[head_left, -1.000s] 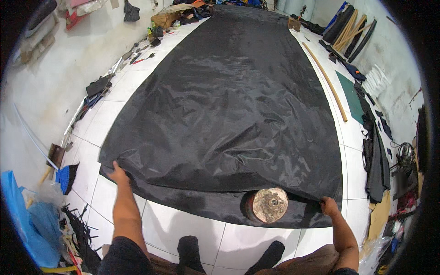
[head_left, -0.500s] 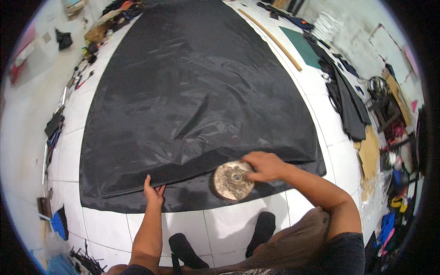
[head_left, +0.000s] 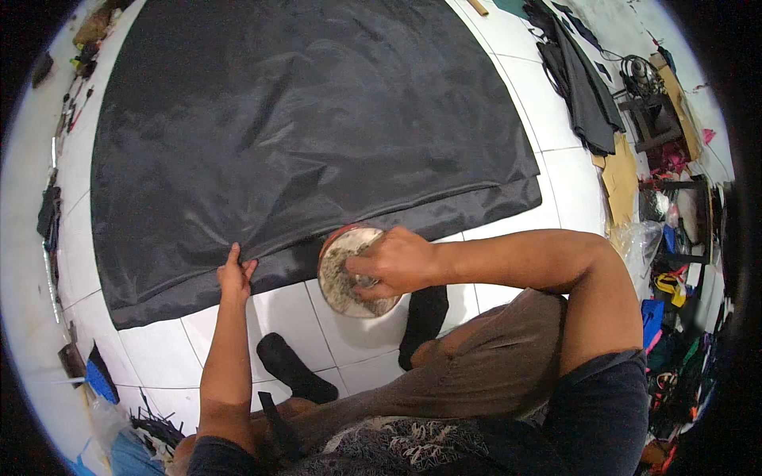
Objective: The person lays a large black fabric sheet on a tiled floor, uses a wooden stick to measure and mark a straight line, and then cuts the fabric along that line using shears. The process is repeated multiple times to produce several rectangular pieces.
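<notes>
A large sheet of black fabric point(head_left: 317, 119) lies on the tiled floor, its near side in two layers with the upper edge set back from the lower. My left hand point(head_left: 234, 278) is closed on the upper layer's edge at the near left, and creases run out from its fingertips. My right hand point(head_left: 401, 260) grips a round, stained cream disc point(head_left: 341, 282) with a reddish rim, fingers around its middle. The disc is tilted above the fabric's near edge and the tiles, a shadow below it. Its underside is hidden.
White floor tiles point(head_left: 155, 349) border the fabric, and my dark-socked feet point(head_left: 294, 369) stand just before it. Along the right lie dark cloth point(head_left: 583, 95), brown cardboard point(head_left: 619, 182), clear plastic point(head_left: 635, 242) and mixed scraps. More clutter lines the left wall.
My view has tipped down toward my body. The disc has come off the fabric and moved toward me in my right hand. The raised fold now lies flatter; my left hand stays by its edge.
</notes>
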A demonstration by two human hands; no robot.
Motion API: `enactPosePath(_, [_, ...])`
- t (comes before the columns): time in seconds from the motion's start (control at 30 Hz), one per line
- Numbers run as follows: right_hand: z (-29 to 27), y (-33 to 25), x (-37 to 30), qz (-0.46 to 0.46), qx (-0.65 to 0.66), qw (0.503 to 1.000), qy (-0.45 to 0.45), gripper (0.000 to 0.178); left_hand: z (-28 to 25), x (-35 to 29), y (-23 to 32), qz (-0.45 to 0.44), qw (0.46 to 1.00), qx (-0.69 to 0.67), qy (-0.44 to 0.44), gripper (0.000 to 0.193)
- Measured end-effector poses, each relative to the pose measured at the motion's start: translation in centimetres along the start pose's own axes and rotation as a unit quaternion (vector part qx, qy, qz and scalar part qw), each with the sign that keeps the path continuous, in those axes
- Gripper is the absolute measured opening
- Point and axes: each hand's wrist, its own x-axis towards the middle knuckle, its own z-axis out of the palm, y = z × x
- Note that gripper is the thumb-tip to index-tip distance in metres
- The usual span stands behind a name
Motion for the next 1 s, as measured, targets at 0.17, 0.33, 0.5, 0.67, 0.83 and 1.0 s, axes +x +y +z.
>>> enactPosePath(0.17, [2.4, -1.8, -2.5, 0.065, 0.095, 0.992, -0.059, 0.039, 0.5, 0.3, -1.5, 0.039, 0.990, 0.108, 0.084, 0.048])
enactPosePath(0.33, [5.1, -2.1, -4.8, 0.032, 0.137, 0.987, -0.080, 0.049, -0.3, 1.4, -2.3, 0.041, 0.976, 0.190, 0.098, 0.043])
enactPosePath(0.5, [3.0, 3.5, -1.1, 0.097, 0.266, 0.934, -0.220, 0.054, -1.3, 1.7, -2.1, 0.015, 0.985, 0.150, 0.080, 0.044])
enactPosePath(0.67, [-3.7, 14.5, -7.1, 0.327, -0.085, 0.941, -0.033, 0.032, -1.0, 1.2, -1.3, 0.011, 0.987, 0.129, 0.095, 0.045])
enactPosePath(0.83, [1.9, 14.8, -13.2, 0.391, -0.056, 0.906, 0.154, 0.023, -3.0, 1.5, -2.0, 0.016, 0.975, 0.182, 0.124, 0.039])
enactPosePath(1.0, [8.5, 12.5, -16.2, 0.329, -0.080, 0.923, 0.185, 0.020, -5.9, 1.0, -3.6, 0.037, 0.965, 0.238, 0.108, 0.035])
